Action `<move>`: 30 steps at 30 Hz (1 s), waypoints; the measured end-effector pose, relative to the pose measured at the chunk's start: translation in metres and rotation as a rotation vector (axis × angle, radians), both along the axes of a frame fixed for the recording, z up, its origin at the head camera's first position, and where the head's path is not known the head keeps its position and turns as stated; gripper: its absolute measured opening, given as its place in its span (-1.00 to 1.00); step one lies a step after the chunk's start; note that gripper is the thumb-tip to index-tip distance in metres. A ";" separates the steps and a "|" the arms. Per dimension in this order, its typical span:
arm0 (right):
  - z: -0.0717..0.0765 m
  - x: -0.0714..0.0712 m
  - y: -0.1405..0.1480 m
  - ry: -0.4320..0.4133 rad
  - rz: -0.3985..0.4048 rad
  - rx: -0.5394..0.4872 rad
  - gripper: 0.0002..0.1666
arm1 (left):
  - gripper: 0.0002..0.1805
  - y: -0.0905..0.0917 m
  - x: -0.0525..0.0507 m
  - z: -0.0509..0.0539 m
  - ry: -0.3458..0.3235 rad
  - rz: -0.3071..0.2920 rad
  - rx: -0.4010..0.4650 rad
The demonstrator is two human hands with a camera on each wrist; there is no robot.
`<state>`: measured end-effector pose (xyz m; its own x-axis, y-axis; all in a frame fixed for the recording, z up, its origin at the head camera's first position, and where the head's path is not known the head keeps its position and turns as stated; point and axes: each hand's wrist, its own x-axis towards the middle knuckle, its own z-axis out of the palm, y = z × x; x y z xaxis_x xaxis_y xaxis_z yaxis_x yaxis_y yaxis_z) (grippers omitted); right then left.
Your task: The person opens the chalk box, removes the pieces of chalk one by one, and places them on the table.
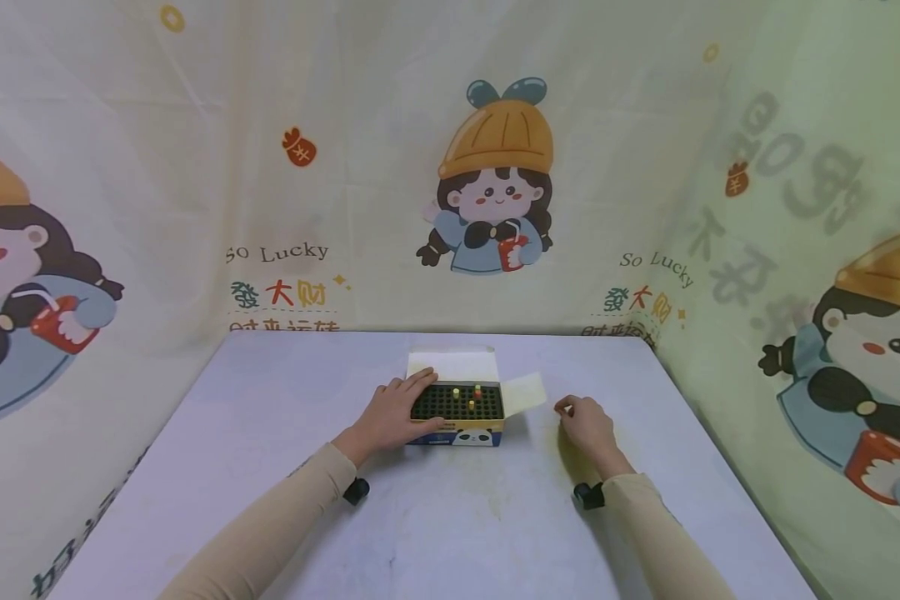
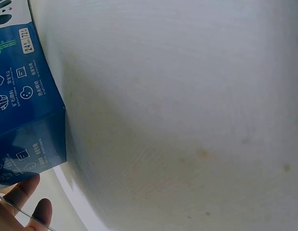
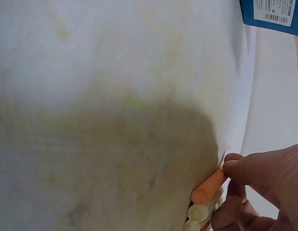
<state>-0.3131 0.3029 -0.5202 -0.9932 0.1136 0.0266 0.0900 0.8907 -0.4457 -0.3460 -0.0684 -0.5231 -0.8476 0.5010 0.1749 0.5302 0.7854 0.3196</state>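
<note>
A blue chalk box (image 1: 465,437) with a panda on its front stands upright on the table, lid folded back. Its black holed insert (image 1: 450,408) holds a few chalk sticks standing in the holes. My left hand (image 1: 393,411) grips the box's left side, thumb at the front and fingers towards the back. Right of the box, my right hand (image 1: 588,425) pinches the end of an orange chalk stick (image 3: 206,188) between thumb and finger. Pale chalk sticks (image 3: 199,212) lie just beneath it by the curled fingers; whether the hand bears them cannot be told.
The white side flap (image 1: 523,393) sticks out to the box's right, between it and my right hand. A white table (image 1: 450,533) reaches back to a printed cloth backdrop (image 1: 382,208), with cloth at both sides too.
</note>
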 end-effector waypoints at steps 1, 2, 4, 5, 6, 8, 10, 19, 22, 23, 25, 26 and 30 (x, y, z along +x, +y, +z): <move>0.000 0.000 0.000 -0.004 -0.002 0.001 -0.73 | 0.01 0.000 0.000 0.000 -0.001 0.001 0.001; 0.000 -0.001 0.000 -0.006 -0.003 0.004 -0.73 | 0.01 0.000 0.000 0.000 -0.003 0.002 0.001; 0.001 -0.002 0.001 -0.008 -0.010 -0.001 -0.72 | 0.01 0.000 0.000 0.000 -0.010 0.001 -0.002; 0.001 -0.002 0.002 -0.008 -0.015 -0.005 -0.71 | 0.01 0.000 0.000 0.000 -0.012 0.001 -0.001; 0.002 -0.003 0.002 -0.005 -0.018 -0.010 -0.71 | 0.01 0.000 0.000 0.001 -0.014 0.001 -0.001; 0.004 -0.003 0.003 0.004 -0.022 -0.023 -0.68 | 0.01 0.000 0.000 0.002 -0.017 0.000 -0.001; 0.009 -0.004 0.003 0.021 -0.028 -0.028 -0.65 | 0.01 0.000 0.000 0.003 -0.019 -0.002 -0.001; 0.047 -0.006 -0.012 0.231 -0.080 -0.047 -0.64 | 0.01 0.000 0.000 0.003 -0.024 0.001 -0.009; 0.059 -0.007 -0.023 0.301 -0.091 -0.063 -0.66 | 0.00 0.001 0.000 0.003 -0.025 -0.004 -0.009; 0.063 -0.007 -0.027 0.317 -0.085 -0.070 -0.67 | 0.00 0.001 -0.001 0.003 -0.026 -0.003 -0.011; 0.069 -0.007 -0.037 0.346 -0.063 -0.085 -0.69 | 0.00 0.001 0.000 0.003 -0.027 0.000 -0.012; 0.072 -0.007 -0.043 0.353 -0.047 -0.096 -0.71 | 0.00 0.000 0.000 0.003 -0.027 0.000 -0.009; 0.080 -0.006 -0.066 0.360 0.011 -0.115 -0.76 | 0.00 -0.001 0.000 0.005 -0.025 0.001 -0.003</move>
<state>-0.3191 0.2371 -0.4406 -0.9236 0.1258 0.3620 -0.0998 0.8331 -0.5441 -0.3455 -0.0690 -0.5186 -0.8521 0.5008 0.1518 0.5213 0.7869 0.3301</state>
